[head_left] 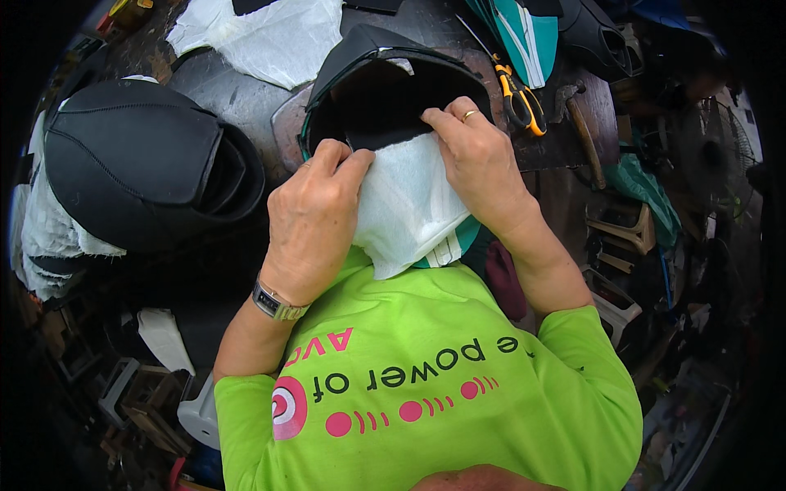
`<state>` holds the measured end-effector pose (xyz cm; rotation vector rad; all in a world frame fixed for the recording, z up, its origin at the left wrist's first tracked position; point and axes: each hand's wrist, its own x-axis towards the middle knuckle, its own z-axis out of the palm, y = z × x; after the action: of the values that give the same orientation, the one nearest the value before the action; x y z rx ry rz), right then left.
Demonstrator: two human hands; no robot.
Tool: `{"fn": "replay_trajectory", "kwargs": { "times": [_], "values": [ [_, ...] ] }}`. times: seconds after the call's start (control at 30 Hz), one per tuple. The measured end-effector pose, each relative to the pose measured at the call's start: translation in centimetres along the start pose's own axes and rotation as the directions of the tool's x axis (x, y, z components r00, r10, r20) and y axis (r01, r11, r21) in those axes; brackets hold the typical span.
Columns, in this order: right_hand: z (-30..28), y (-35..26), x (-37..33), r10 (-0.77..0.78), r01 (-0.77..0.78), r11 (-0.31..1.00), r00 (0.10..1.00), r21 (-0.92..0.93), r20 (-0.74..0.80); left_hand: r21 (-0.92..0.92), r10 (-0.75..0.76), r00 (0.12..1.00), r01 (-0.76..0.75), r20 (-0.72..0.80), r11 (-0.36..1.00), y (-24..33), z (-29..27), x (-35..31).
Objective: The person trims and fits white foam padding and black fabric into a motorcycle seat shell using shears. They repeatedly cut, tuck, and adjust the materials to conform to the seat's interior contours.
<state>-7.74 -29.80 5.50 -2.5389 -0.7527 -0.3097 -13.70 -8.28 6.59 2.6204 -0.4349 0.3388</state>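
Observation:
A piece of thin white cloth (409,196) hangs down in front of me from its top edge. My left hand (313,217) pinches that edge at its left end, thumb and fingers pressed together. At the other end, my right hand (481,164) has the same edge between thumb and fingers. Just beyond both hands lies a hollow black shell (368,47), its dark opening facing me. The cloth's top edge meets the near side of this opening; whether it is attached there, I cannot tell. Some teal material with white strips (446,250) shows below the cloth's lower right edge.
Another rounded black shell (131,159) with stitched seams sits at the left over ragged white cloth. Scissors with yellow-and-black handles (521,102) and a wooden-handled hammer (584,135) lie on the dark table's (422,26) right side. More white cloth (262,37) covers its far left.

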Motion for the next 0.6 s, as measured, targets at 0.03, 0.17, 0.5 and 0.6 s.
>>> {"fn": "replay_trajectory", "kwargs": {
  "times": [0.03, 0.17, 0.5, 0.6],
  "values": [
    [0.0, 0.1, 0.0, -0.01, 0.01, 1.0, 1.0, -0.009, 0.003, 0.003, 0.001, 1.0, -0.001, 0.001, 1.0, 0.0, 0.1, 0.0],
    [0.0, 0.2, 0.2, 0.022, -0.022, 1.0, 0.999, -0.007, 0.025, 0.004, -0.015, 1.0, 0.015, 0.007, 1.0, -0.1, 0.4, -0.1],
    [0.1, 0.5, 0.3, 0.057, -0.058, 0.998, 0.998, 0.013, 0.038, 0.098, -0.056, 0.997, 0.05, 0.056, 0.994, 0.8, 0.2, 0.2],
    [0.2, 0.7, 0.4, 0.048, -0.048, 0.998, 0.999, 0.05, -0.007, 0.23, 0.129, 0.992, -0.126, 0.003, 0.965, 1.2, 0.1, 1.0]
  ]
}}
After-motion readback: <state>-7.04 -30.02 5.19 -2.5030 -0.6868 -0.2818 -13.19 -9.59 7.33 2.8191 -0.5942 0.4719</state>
